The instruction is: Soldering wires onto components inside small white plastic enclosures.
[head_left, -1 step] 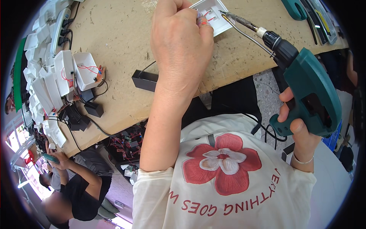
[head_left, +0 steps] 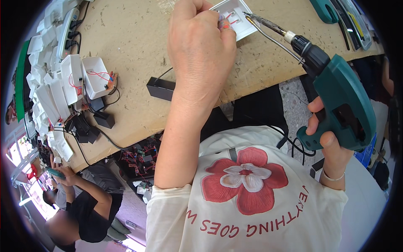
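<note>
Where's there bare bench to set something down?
Widest patch: bench between the power strip and your left hand. Smaller: between the soldering gun and teal piece. Crowded: the left end, with white boxes and black cases.

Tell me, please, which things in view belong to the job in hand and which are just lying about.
In use:
- green soldering tool, in the right grip
- white box with red wires, at the left grip

Apparently lying about:
- heaped white casings
- black blocks
- green object, upper right

The soldering gun [head_left: 341, 90] is matt plastic (its tube [head_left: 273, 40] shiny metal).
</note>
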A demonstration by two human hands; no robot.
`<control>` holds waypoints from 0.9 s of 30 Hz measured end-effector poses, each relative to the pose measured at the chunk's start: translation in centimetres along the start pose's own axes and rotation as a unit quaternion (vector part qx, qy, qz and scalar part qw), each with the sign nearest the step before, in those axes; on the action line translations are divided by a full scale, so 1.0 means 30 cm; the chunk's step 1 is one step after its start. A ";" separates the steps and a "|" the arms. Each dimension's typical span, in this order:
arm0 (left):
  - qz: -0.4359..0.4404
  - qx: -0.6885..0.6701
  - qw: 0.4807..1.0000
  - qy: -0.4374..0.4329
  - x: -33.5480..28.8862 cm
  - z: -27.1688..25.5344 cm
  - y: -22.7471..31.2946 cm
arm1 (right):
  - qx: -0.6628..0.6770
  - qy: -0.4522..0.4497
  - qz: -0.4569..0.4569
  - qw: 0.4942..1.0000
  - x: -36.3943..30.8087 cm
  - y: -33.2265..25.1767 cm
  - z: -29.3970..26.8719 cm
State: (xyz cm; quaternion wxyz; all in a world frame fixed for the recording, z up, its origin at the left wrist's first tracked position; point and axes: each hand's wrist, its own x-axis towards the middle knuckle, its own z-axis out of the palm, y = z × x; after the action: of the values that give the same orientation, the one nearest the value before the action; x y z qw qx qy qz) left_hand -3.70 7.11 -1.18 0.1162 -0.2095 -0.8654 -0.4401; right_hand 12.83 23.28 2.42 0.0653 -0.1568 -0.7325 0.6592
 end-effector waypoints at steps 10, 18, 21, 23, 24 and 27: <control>0.064 0.172 0.983 0.011 -0.089 -0.058 0.007 | 0.050 -0.015 -0.078 0.996 -0.036 0.016 -0.026; 0.032 0.033 0.996 0.071 -0.124 -0.070 -0.017 | 0.106 -0.061 -0.154 0.980 -0.038 0.030 -0.041; 0.025 -0.012 0.994 0.109 -0.125 -0.183 -0.006 | 0.120 -0.076 -0.161 0.977 -0.029 0.025 -0.044; 0.022 -0.010 0.990 0.139 -0.146 -0.285 -0.026 | 0.124 -0.084 -0.165 0.975 -0.026 0.030 -0.039; 0.007 -0.076 0.985 0.158 -0.162 -0.334 -0.060 | 0.127 -0.083 -0.162 0.975 -0.021 0.034 -0.029; -0.098 -0.379 0.902 0.181 -0.206 -0.513 -0.087 | 0.129 -0.094 -0.165 0.973 -0.005 0.026 -0.003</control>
State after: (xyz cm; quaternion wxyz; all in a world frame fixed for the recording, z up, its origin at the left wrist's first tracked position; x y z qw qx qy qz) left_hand 0.80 -8.36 3.59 0.1393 -0.0685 -0.6134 -0.7744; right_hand 13.13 23.39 1.67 0.1242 0.0388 -0.6596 0.7403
